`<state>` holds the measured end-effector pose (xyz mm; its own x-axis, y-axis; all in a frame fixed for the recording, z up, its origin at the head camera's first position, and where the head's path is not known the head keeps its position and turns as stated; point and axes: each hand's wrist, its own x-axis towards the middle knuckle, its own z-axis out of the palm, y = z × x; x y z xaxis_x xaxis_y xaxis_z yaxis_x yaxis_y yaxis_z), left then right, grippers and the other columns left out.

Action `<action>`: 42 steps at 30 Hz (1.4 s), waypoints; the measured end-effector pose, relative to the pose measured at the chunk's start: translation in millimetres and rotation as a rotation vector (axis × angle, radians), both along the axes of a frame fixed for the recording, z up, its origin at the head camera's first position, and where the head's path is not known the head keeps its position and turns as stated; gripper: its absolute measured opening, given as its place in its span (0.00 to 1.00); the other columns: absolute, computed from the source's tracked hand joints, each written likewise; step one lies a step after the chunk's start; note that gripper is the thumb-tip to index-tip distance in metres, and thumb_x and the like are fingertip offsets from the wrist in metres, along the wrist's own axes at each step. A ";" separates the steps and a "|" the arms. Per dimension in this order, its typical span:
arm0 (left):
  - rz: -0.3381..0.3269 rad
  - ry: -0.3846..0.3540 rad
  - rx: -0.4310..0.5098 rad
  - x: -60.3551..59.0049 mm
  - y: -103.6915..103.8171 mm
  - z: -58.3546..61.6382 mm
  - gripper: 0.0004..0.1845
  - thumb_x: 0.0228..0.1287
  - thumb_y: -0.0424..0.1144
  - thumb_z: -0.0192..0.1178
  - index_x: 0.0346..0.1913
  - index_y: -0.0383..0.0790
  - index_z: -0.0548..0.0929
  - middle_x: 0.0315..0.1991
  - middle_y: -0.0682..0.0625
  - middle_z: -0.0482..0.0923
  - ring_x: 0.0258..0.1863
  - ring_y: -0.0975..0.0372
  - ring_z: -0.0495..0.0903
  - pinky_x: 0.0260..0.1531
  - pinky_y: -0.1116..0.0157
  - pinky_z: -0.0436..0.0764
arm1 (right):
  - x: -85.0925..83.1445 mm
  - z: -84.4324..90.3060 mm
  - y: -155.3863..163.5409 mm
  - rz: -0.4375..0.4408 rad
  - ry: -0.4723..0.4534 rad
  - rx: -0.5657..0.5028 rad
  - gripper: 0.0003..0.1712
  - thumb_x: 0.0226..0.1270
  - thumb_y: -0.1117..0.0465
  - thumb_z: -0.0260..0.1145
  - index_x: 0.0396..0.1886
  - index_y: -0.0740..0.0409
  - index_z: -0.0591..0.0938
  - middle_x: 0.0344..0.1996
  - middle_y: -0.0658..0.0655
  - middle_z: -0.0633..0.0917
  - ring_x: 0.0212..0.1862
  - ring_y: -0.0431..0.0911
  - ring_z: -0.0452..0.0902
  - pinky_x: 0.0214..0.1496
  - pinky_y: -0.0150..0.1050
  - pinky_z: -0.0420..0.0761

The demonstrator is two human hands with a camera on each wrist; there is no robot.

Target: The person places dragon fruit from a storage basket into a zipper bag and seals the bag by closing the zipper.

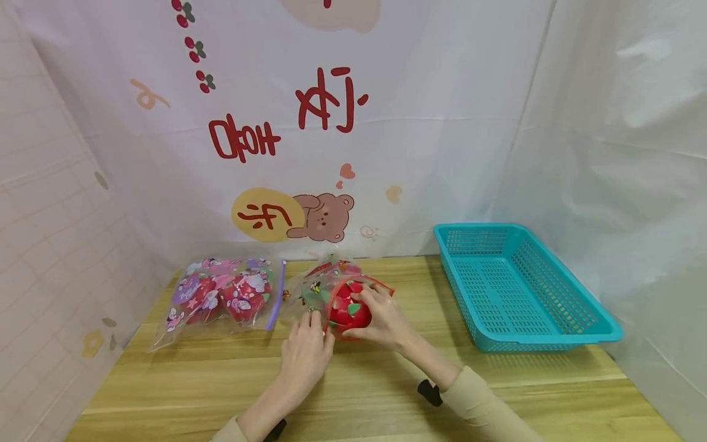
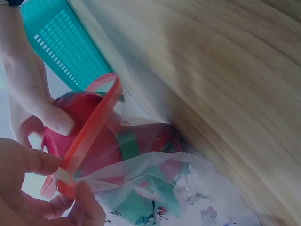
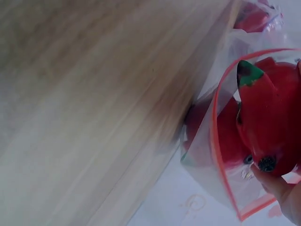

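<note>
A clear zip bag [image 1: 301, 294] with a red zip edge and small printed figures lies on the table in the head view. My right hand [image 1: 383, 319] grips a shiny red dragon fruit [image 1: 356, 316] with green-tipped scales at the bag's mouth. Its thumb shows on the fruit in the left wrist view. My left hand [image 1: 306, 350] pinches the red zip strip [image 2: 96, 125] between thumb and fingers. The mouth stands spread around the fruit [image 3: 273, 117] in the right wrist view. More red and green shapes sit deeper in the bag, partly hidden by the film.
Left of the hands lies another printed zip bag [image 1: 221, 291] with a purple zip, holding red fruit. A turquoise perforated basket [image 1: 552, 336] stands on the right of the wooden table [image 1: 381, 393]. A printed white curtain [image 1: 409, 153] hangs behind.
</note>
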<state>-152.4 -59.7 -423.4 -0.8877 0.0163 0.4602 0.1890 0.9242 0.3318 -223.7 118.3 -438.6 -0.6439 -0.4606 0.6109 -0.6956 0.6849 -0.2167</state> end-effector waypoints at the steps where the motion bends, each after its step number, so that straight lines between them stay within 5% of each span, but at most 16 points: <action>1: -0.002 0.000 -0.007 0.4 0.4 -0.2 0.12 0.55 0.38 0.64 0.37 0.35 0.75 0.28 0.47 0.75 0.25 0.56 0.73 0.12 0.65 0.70 | 0.8 -0.3 -2.4 -0.005 0.014 0.023 0.39 0.35 0.40 0.80 0.46 0.52 0.77 0.51 0.57 0.82 0.54 0.54 0.76 0.45 0.46 0.84; 8: -0.030 0.015 -0.068 3.2 1.8 -5.4 0.11 0.55 0.38 0.65 0.34 0.38 0.74 0.27 0.48 0.75 0.21 0.58 0.72 0.12 0.65 0.68 | 5.8 -0.6 -12.5 0.007 0.116 0.233 0.39 0.38 0.36 0.76 0.48 0.51 0.78 0.53 0.62 0.82 0.56 0.61 0.76 0.52 0.51 0.81; 12: -0.040 -0.012 -0.080 5.2 1.4 -11.1 0.10 0.55 0.38 0.65 0.32 0.38 0.74 0.28 0.47 0.76 0.22 0.57 0.73 0.12 0.63 0.70 | 7.5 1.1 -8.9 0.109 0.006 0.304 0.36 0.46 0.41 0.74 0.53 0.51 0.76 0.57 0.62 0.80 0.61 0.62 0.73 0.63 0.53 0.73; 17: -0.032 -0.027 -0.081 6.5 -1.6 -15.3 0.11 0.54 0.39 0.66 0.33 0.38 0.75 0.30 0.45 0.79 0.22 0.56 0.74 0.12 0.63 0.69 | 8.0 3.8 0.8 0.192 -0.134 0.322 0.36 0.51 0.50 0.74 0.61 0.50 0.74 0.63 0.63 0.75 0.66 0.64 0.66 0.62 0.53 0.74; 29: -0.062 -0.001 -0.141 10.1 -3.3 -15.5 0.09 0.55 0.38 0.64 0.31 0.40 0.75 0.26 0.49 0.76 0.20 0.56 0.75 0.10 0.63 0.69 | 10.5 -4.2 4.5 0.153 0.246 0.362 0.37 0.45 0.46 0.77 0.58 0.48 0.78 0.57 0.59 0.81 0.56 0.56 0.79 0.47 0.43 0.84; 35: -0.079 0.050 -0.138 11.6 -1.3 -16.9 0.08 0.54 0.36 0.63 0.29 0.39 0.73 0.24 0.49 0.74 0.19 0.58 0.75 0.10 0.65 0.68 | 12.5 -5.7 -2.7 0.113 0.304 0.373 0.36 0.45 0.46 0.77 0.57 0.47 0.79 0.56 0.58 0.82 0.55 0.55 0.78 0.47 0.41 0.83; 42: -0.071 0.090 -0.141 12.8 0.2 -18.9 0.07 0.53 0.34 0.63 0.30 0.39 0.74 0.23 0.51 0.73 0.17 0.59 0.73 0.10 0.66 0.66 | 12.0 -4.9 -11.2 0.065 0.306 0.388 0.33 0.46 0.46 0.76 0.55 0.45 0.80 0.53 0.53 0.83 0.53 0.52 0.78 0.33 0.37 0.84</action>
<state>-139.5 -59.4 -442.3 -0.8373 0.1474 0.5265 0.2786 0.9436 0.1788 -211.7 107.1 -443.5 -0.4241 -0.7248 0.5430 -0.7313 0.6277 0.2667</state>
